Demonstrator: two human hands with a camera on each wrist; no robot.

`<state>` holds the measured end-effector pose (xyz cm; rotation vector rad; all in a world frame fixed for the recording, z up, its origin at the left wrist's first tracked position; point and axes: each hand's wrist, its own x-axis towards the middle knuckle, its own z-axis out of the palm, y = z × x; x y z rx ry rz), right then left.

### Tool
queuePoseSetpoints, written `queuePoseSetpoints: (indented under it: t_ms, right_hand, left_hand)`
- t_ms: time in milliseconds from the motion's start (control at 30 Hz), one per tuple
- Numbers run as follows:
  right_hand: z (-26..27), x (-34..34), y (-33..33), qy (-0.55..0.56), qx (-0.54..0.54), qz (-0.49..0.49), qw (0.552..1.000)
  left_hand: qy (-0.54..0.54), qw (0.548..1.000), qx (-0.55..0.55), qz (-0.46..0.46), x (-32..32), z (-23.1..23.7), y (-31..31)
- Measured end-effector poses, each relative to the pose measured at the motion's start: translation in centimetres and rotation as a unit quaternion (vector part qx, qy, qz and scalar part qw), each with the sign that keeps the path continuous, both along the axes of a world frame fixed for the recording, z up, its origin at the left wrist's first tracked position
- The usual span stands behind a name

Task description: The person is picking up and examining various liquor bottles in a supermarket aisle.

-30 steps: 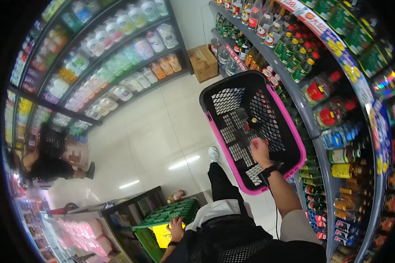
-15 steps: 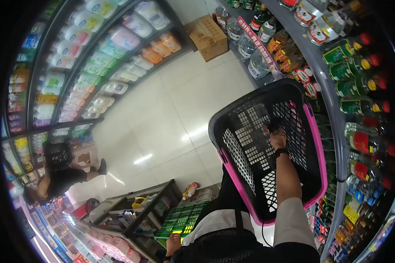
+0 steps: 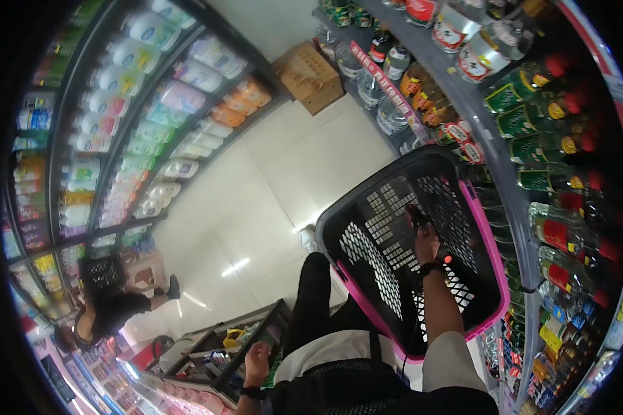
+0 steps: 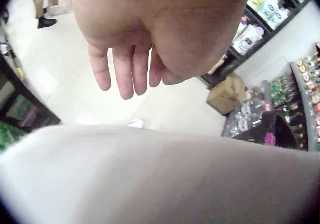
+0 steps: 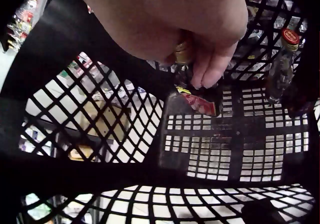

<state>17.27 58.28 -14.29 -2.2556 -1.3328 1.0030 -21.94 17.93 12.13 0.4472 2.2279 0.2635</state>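
Inside a black mesh shopping basket with a pink handle (image 3: 490,252), my right hand (image 3: 428,247) reaches down to a dark glass bottle (image 3: 414,216). The right wrist view shows thumb and fingers pinching this bottle's neck just under its gold cap (image 5: 183,53); a red label (image 5: 201,104) shows below. A clear bottle with a red cap (image 5: 282,72) stands apart from it in the same basket. My left hand (image 3: 257,363) hangs beside my waist, holding nothing, its fingers (image 4: 124,73) loosely extended downward.
Shelves of bottles (image 3: 543,128) curve close along the right. Pump bottles (image 3: 145,31) fill the shelf at left. A cardboard box (image 3: 310,77) sits on the floor at the back. Another person (image 3: 114,311) is at far left, and a dark rack (image 3: 218,346) stands near my left hand.
My right hand has moved deeper into the basket, from near the red cap to the gold-capped bottle, and grips its neck. My left hand has come off the green crate and risen.
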Motion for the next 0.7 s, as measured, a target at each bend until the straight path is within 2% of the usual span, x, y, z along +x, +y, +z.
queuePoseSetpoints:
  t_ms: [67, 133, 167, 200, 267, 333, 400, 500, 533, 567, 633, 700]
  right_hand:
    - [1.6, 0.5, -0.2, -0.019, -0.013, 0.009, 1.000]
    - [5.0, 0.4, -0.3, 0.142, -0.076, -0.113, 0.980]
    - [-0.9, 2.6, -2.4, 0.089, -0.016, -0.082, 0.993]
    - [2.9, 2.0, -1.9, 0.085, -0.012, -0.088, 0.992]
    - [10.6, 0.4, -1.8, 0.222, -0.031, -0.228, 0.948]
    - [11.8, 0.8, -3.5, 0.196, 0.022, -0.212, 0.957]
    - [17.4, -0.9, -3.9, 0.182, 0.030, -0.204, 0.961]
    - [25.4, -2.8, -4.2, 0.057, 0.093, -0.157, 0.982]
    - [28.2, -3.9, -4.2, 0.020, 0.113, -0.153, 0.982]
    - [29.5, -4.6, -4.7, 0.028, 0.132, -0.170, 0.976]
    - [32.5, -5.8, -4.4, 0.028, 0.200, -0.199, 0.959]
    - [35.8, -6.6, -4.5, 0.015, 0.193, -0.207, 0.959]
  left_hand:
    - [-0.023, 0.998, 0.041, -0.043, -2.3, -2.1, 3.0]
    - [0.000, 0.990, 0.113, -0.088, -2.0, -1.4, 9.6]
    - [-0.001, 0.982, 0.124, -0.142, -1.5, 0.2, 14.0]
    - [-0.001, 0.971, 0.135, -0.196, -0.9, 1.3, 18.1]
    - [-0.047, 0.960, 0.170, -0.218, -0.6, 0.8, 23.1]
    - [-0.088, 0.935, 0.187, -0.289, 0.2, 1.6, 28.4]
    - [-0.119, 0.862, 0.254, -0.423, 1.4, 1.7, 34.0]
    - [-0.169, 0.793, 0.268, -0.520, 4.9, 2.9, 41.4]
    - [-0.184, 0.743, 0.276, -0.582, 5.9, 3.6, 43.7]
    - [-0.197, 0.688, 0.281, -0.640, 7.0, 4.1, 45.5]
    - [-0.231, 0.623, 0.323, -0.674, 9.1, 3.5, 48.3]
    - [-0.241, 0.572, 0.343, -0.705, 11.1, 4.3, 50.2]
